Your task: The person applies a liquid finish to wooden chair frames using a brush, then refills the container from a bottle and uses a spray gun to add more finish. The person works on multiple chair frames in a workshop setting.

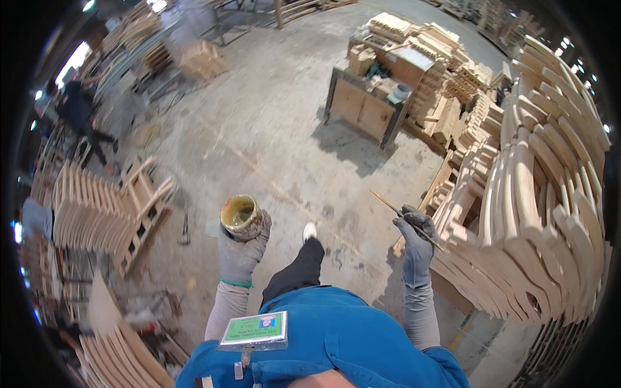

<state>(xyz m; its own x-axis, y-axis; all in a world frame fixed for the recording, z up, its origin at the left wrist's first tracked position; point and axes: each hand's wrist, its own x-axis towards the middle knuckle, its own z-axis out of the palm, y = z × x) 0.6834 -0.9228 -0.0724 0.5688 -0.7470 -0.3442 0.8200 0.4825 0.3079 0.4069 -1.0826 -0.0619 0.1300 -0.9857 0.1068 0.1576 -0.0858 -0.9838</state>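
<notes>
My left hand (243,251), in a grey glove, grips a small stained pot (253,226) from beneath and the side. Yellowish liquid shows inside the pot, and its outer wall is streaked with drips. My right hand (417,234), gloved too, pinches a thin stick-like brush (387,202). The brush tip points forward and to the left, away from the pot, and its tail end sticks out past my fingers. Close by on the right of that hand stands a tall stack of curved wooden pieces (517,194).
A wooden cart (362,107) stands ahead to the right, beside piled wooden parts (446,119). Stacked chair-like frames (90,200) and curved boards (123,355) line the left. A person (84,116) walks at far left. Concrete floor (272,129) lies between.
</notes>
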